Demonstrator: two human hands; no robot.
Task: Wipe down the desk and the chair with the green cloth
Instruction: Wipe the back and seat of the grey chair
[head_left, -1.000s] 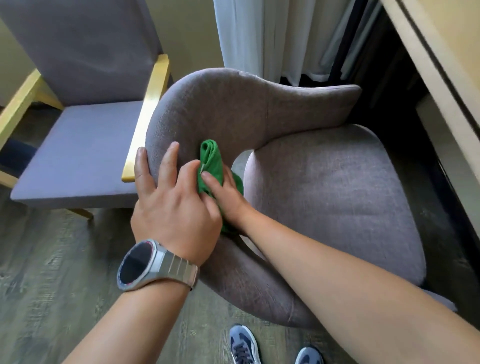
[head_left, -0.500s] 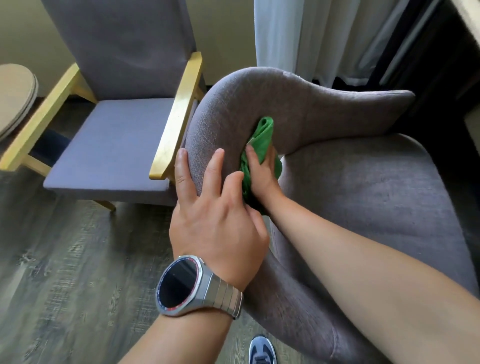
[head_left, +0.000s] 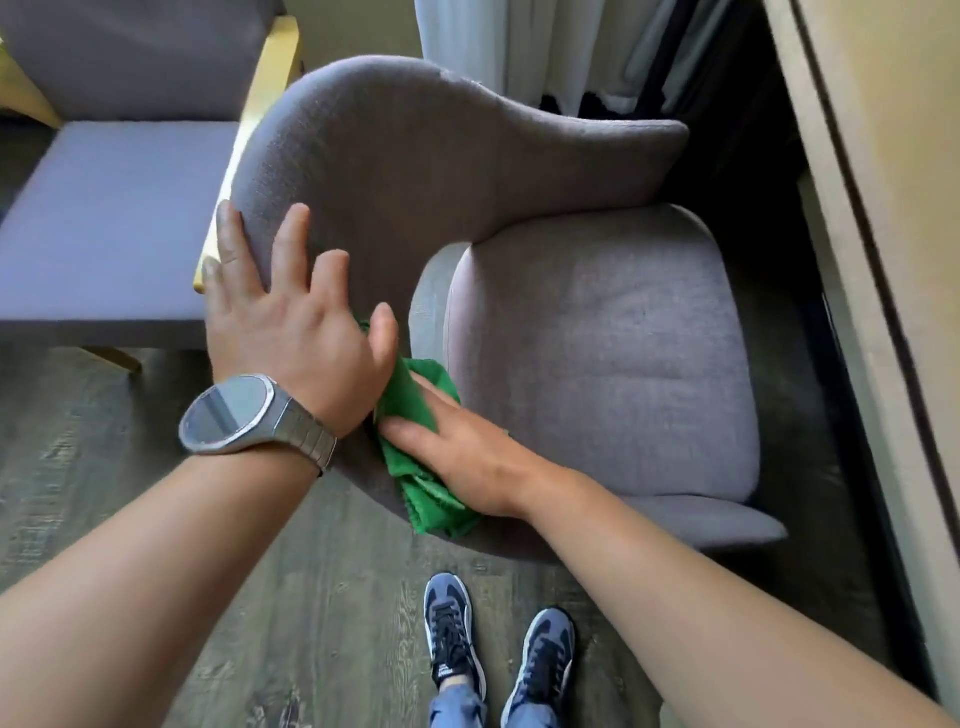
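Observation:
A grey-mauve upholstered chair (head_left: 597, 332) with a curved wraparound back fills the middle of the view. My left hand (head_left: 291, 327), with a steel watch on its wrist, grips the top edge of the chair's back, fingers spread over it. My right hand (head_left: 457, 447) presses the green cloth (head_left: 421, 467) flat against the inner side of the near armrest, low by the seat's front left corner. Part of the cloth is hidden under my palm and behind my left hand. The desk (head_left: 893, 218) shows as a beige edge along the right.
A second armchair (head_left: 109, 218) with purple cushions and yellow wooden arms stands just left of the grey chair, almost touching its back. White curtains (head_left: 524, 47) hang behind. My two blue shoes (head_left: 498, 644) stand on the dark wood floor (head_left: 104, 493) near the chair.
My right hand has slid the green cloth down the inside of the chair's back, from up near the top curve to the low near armrest. My left hand stays on the back's edge.

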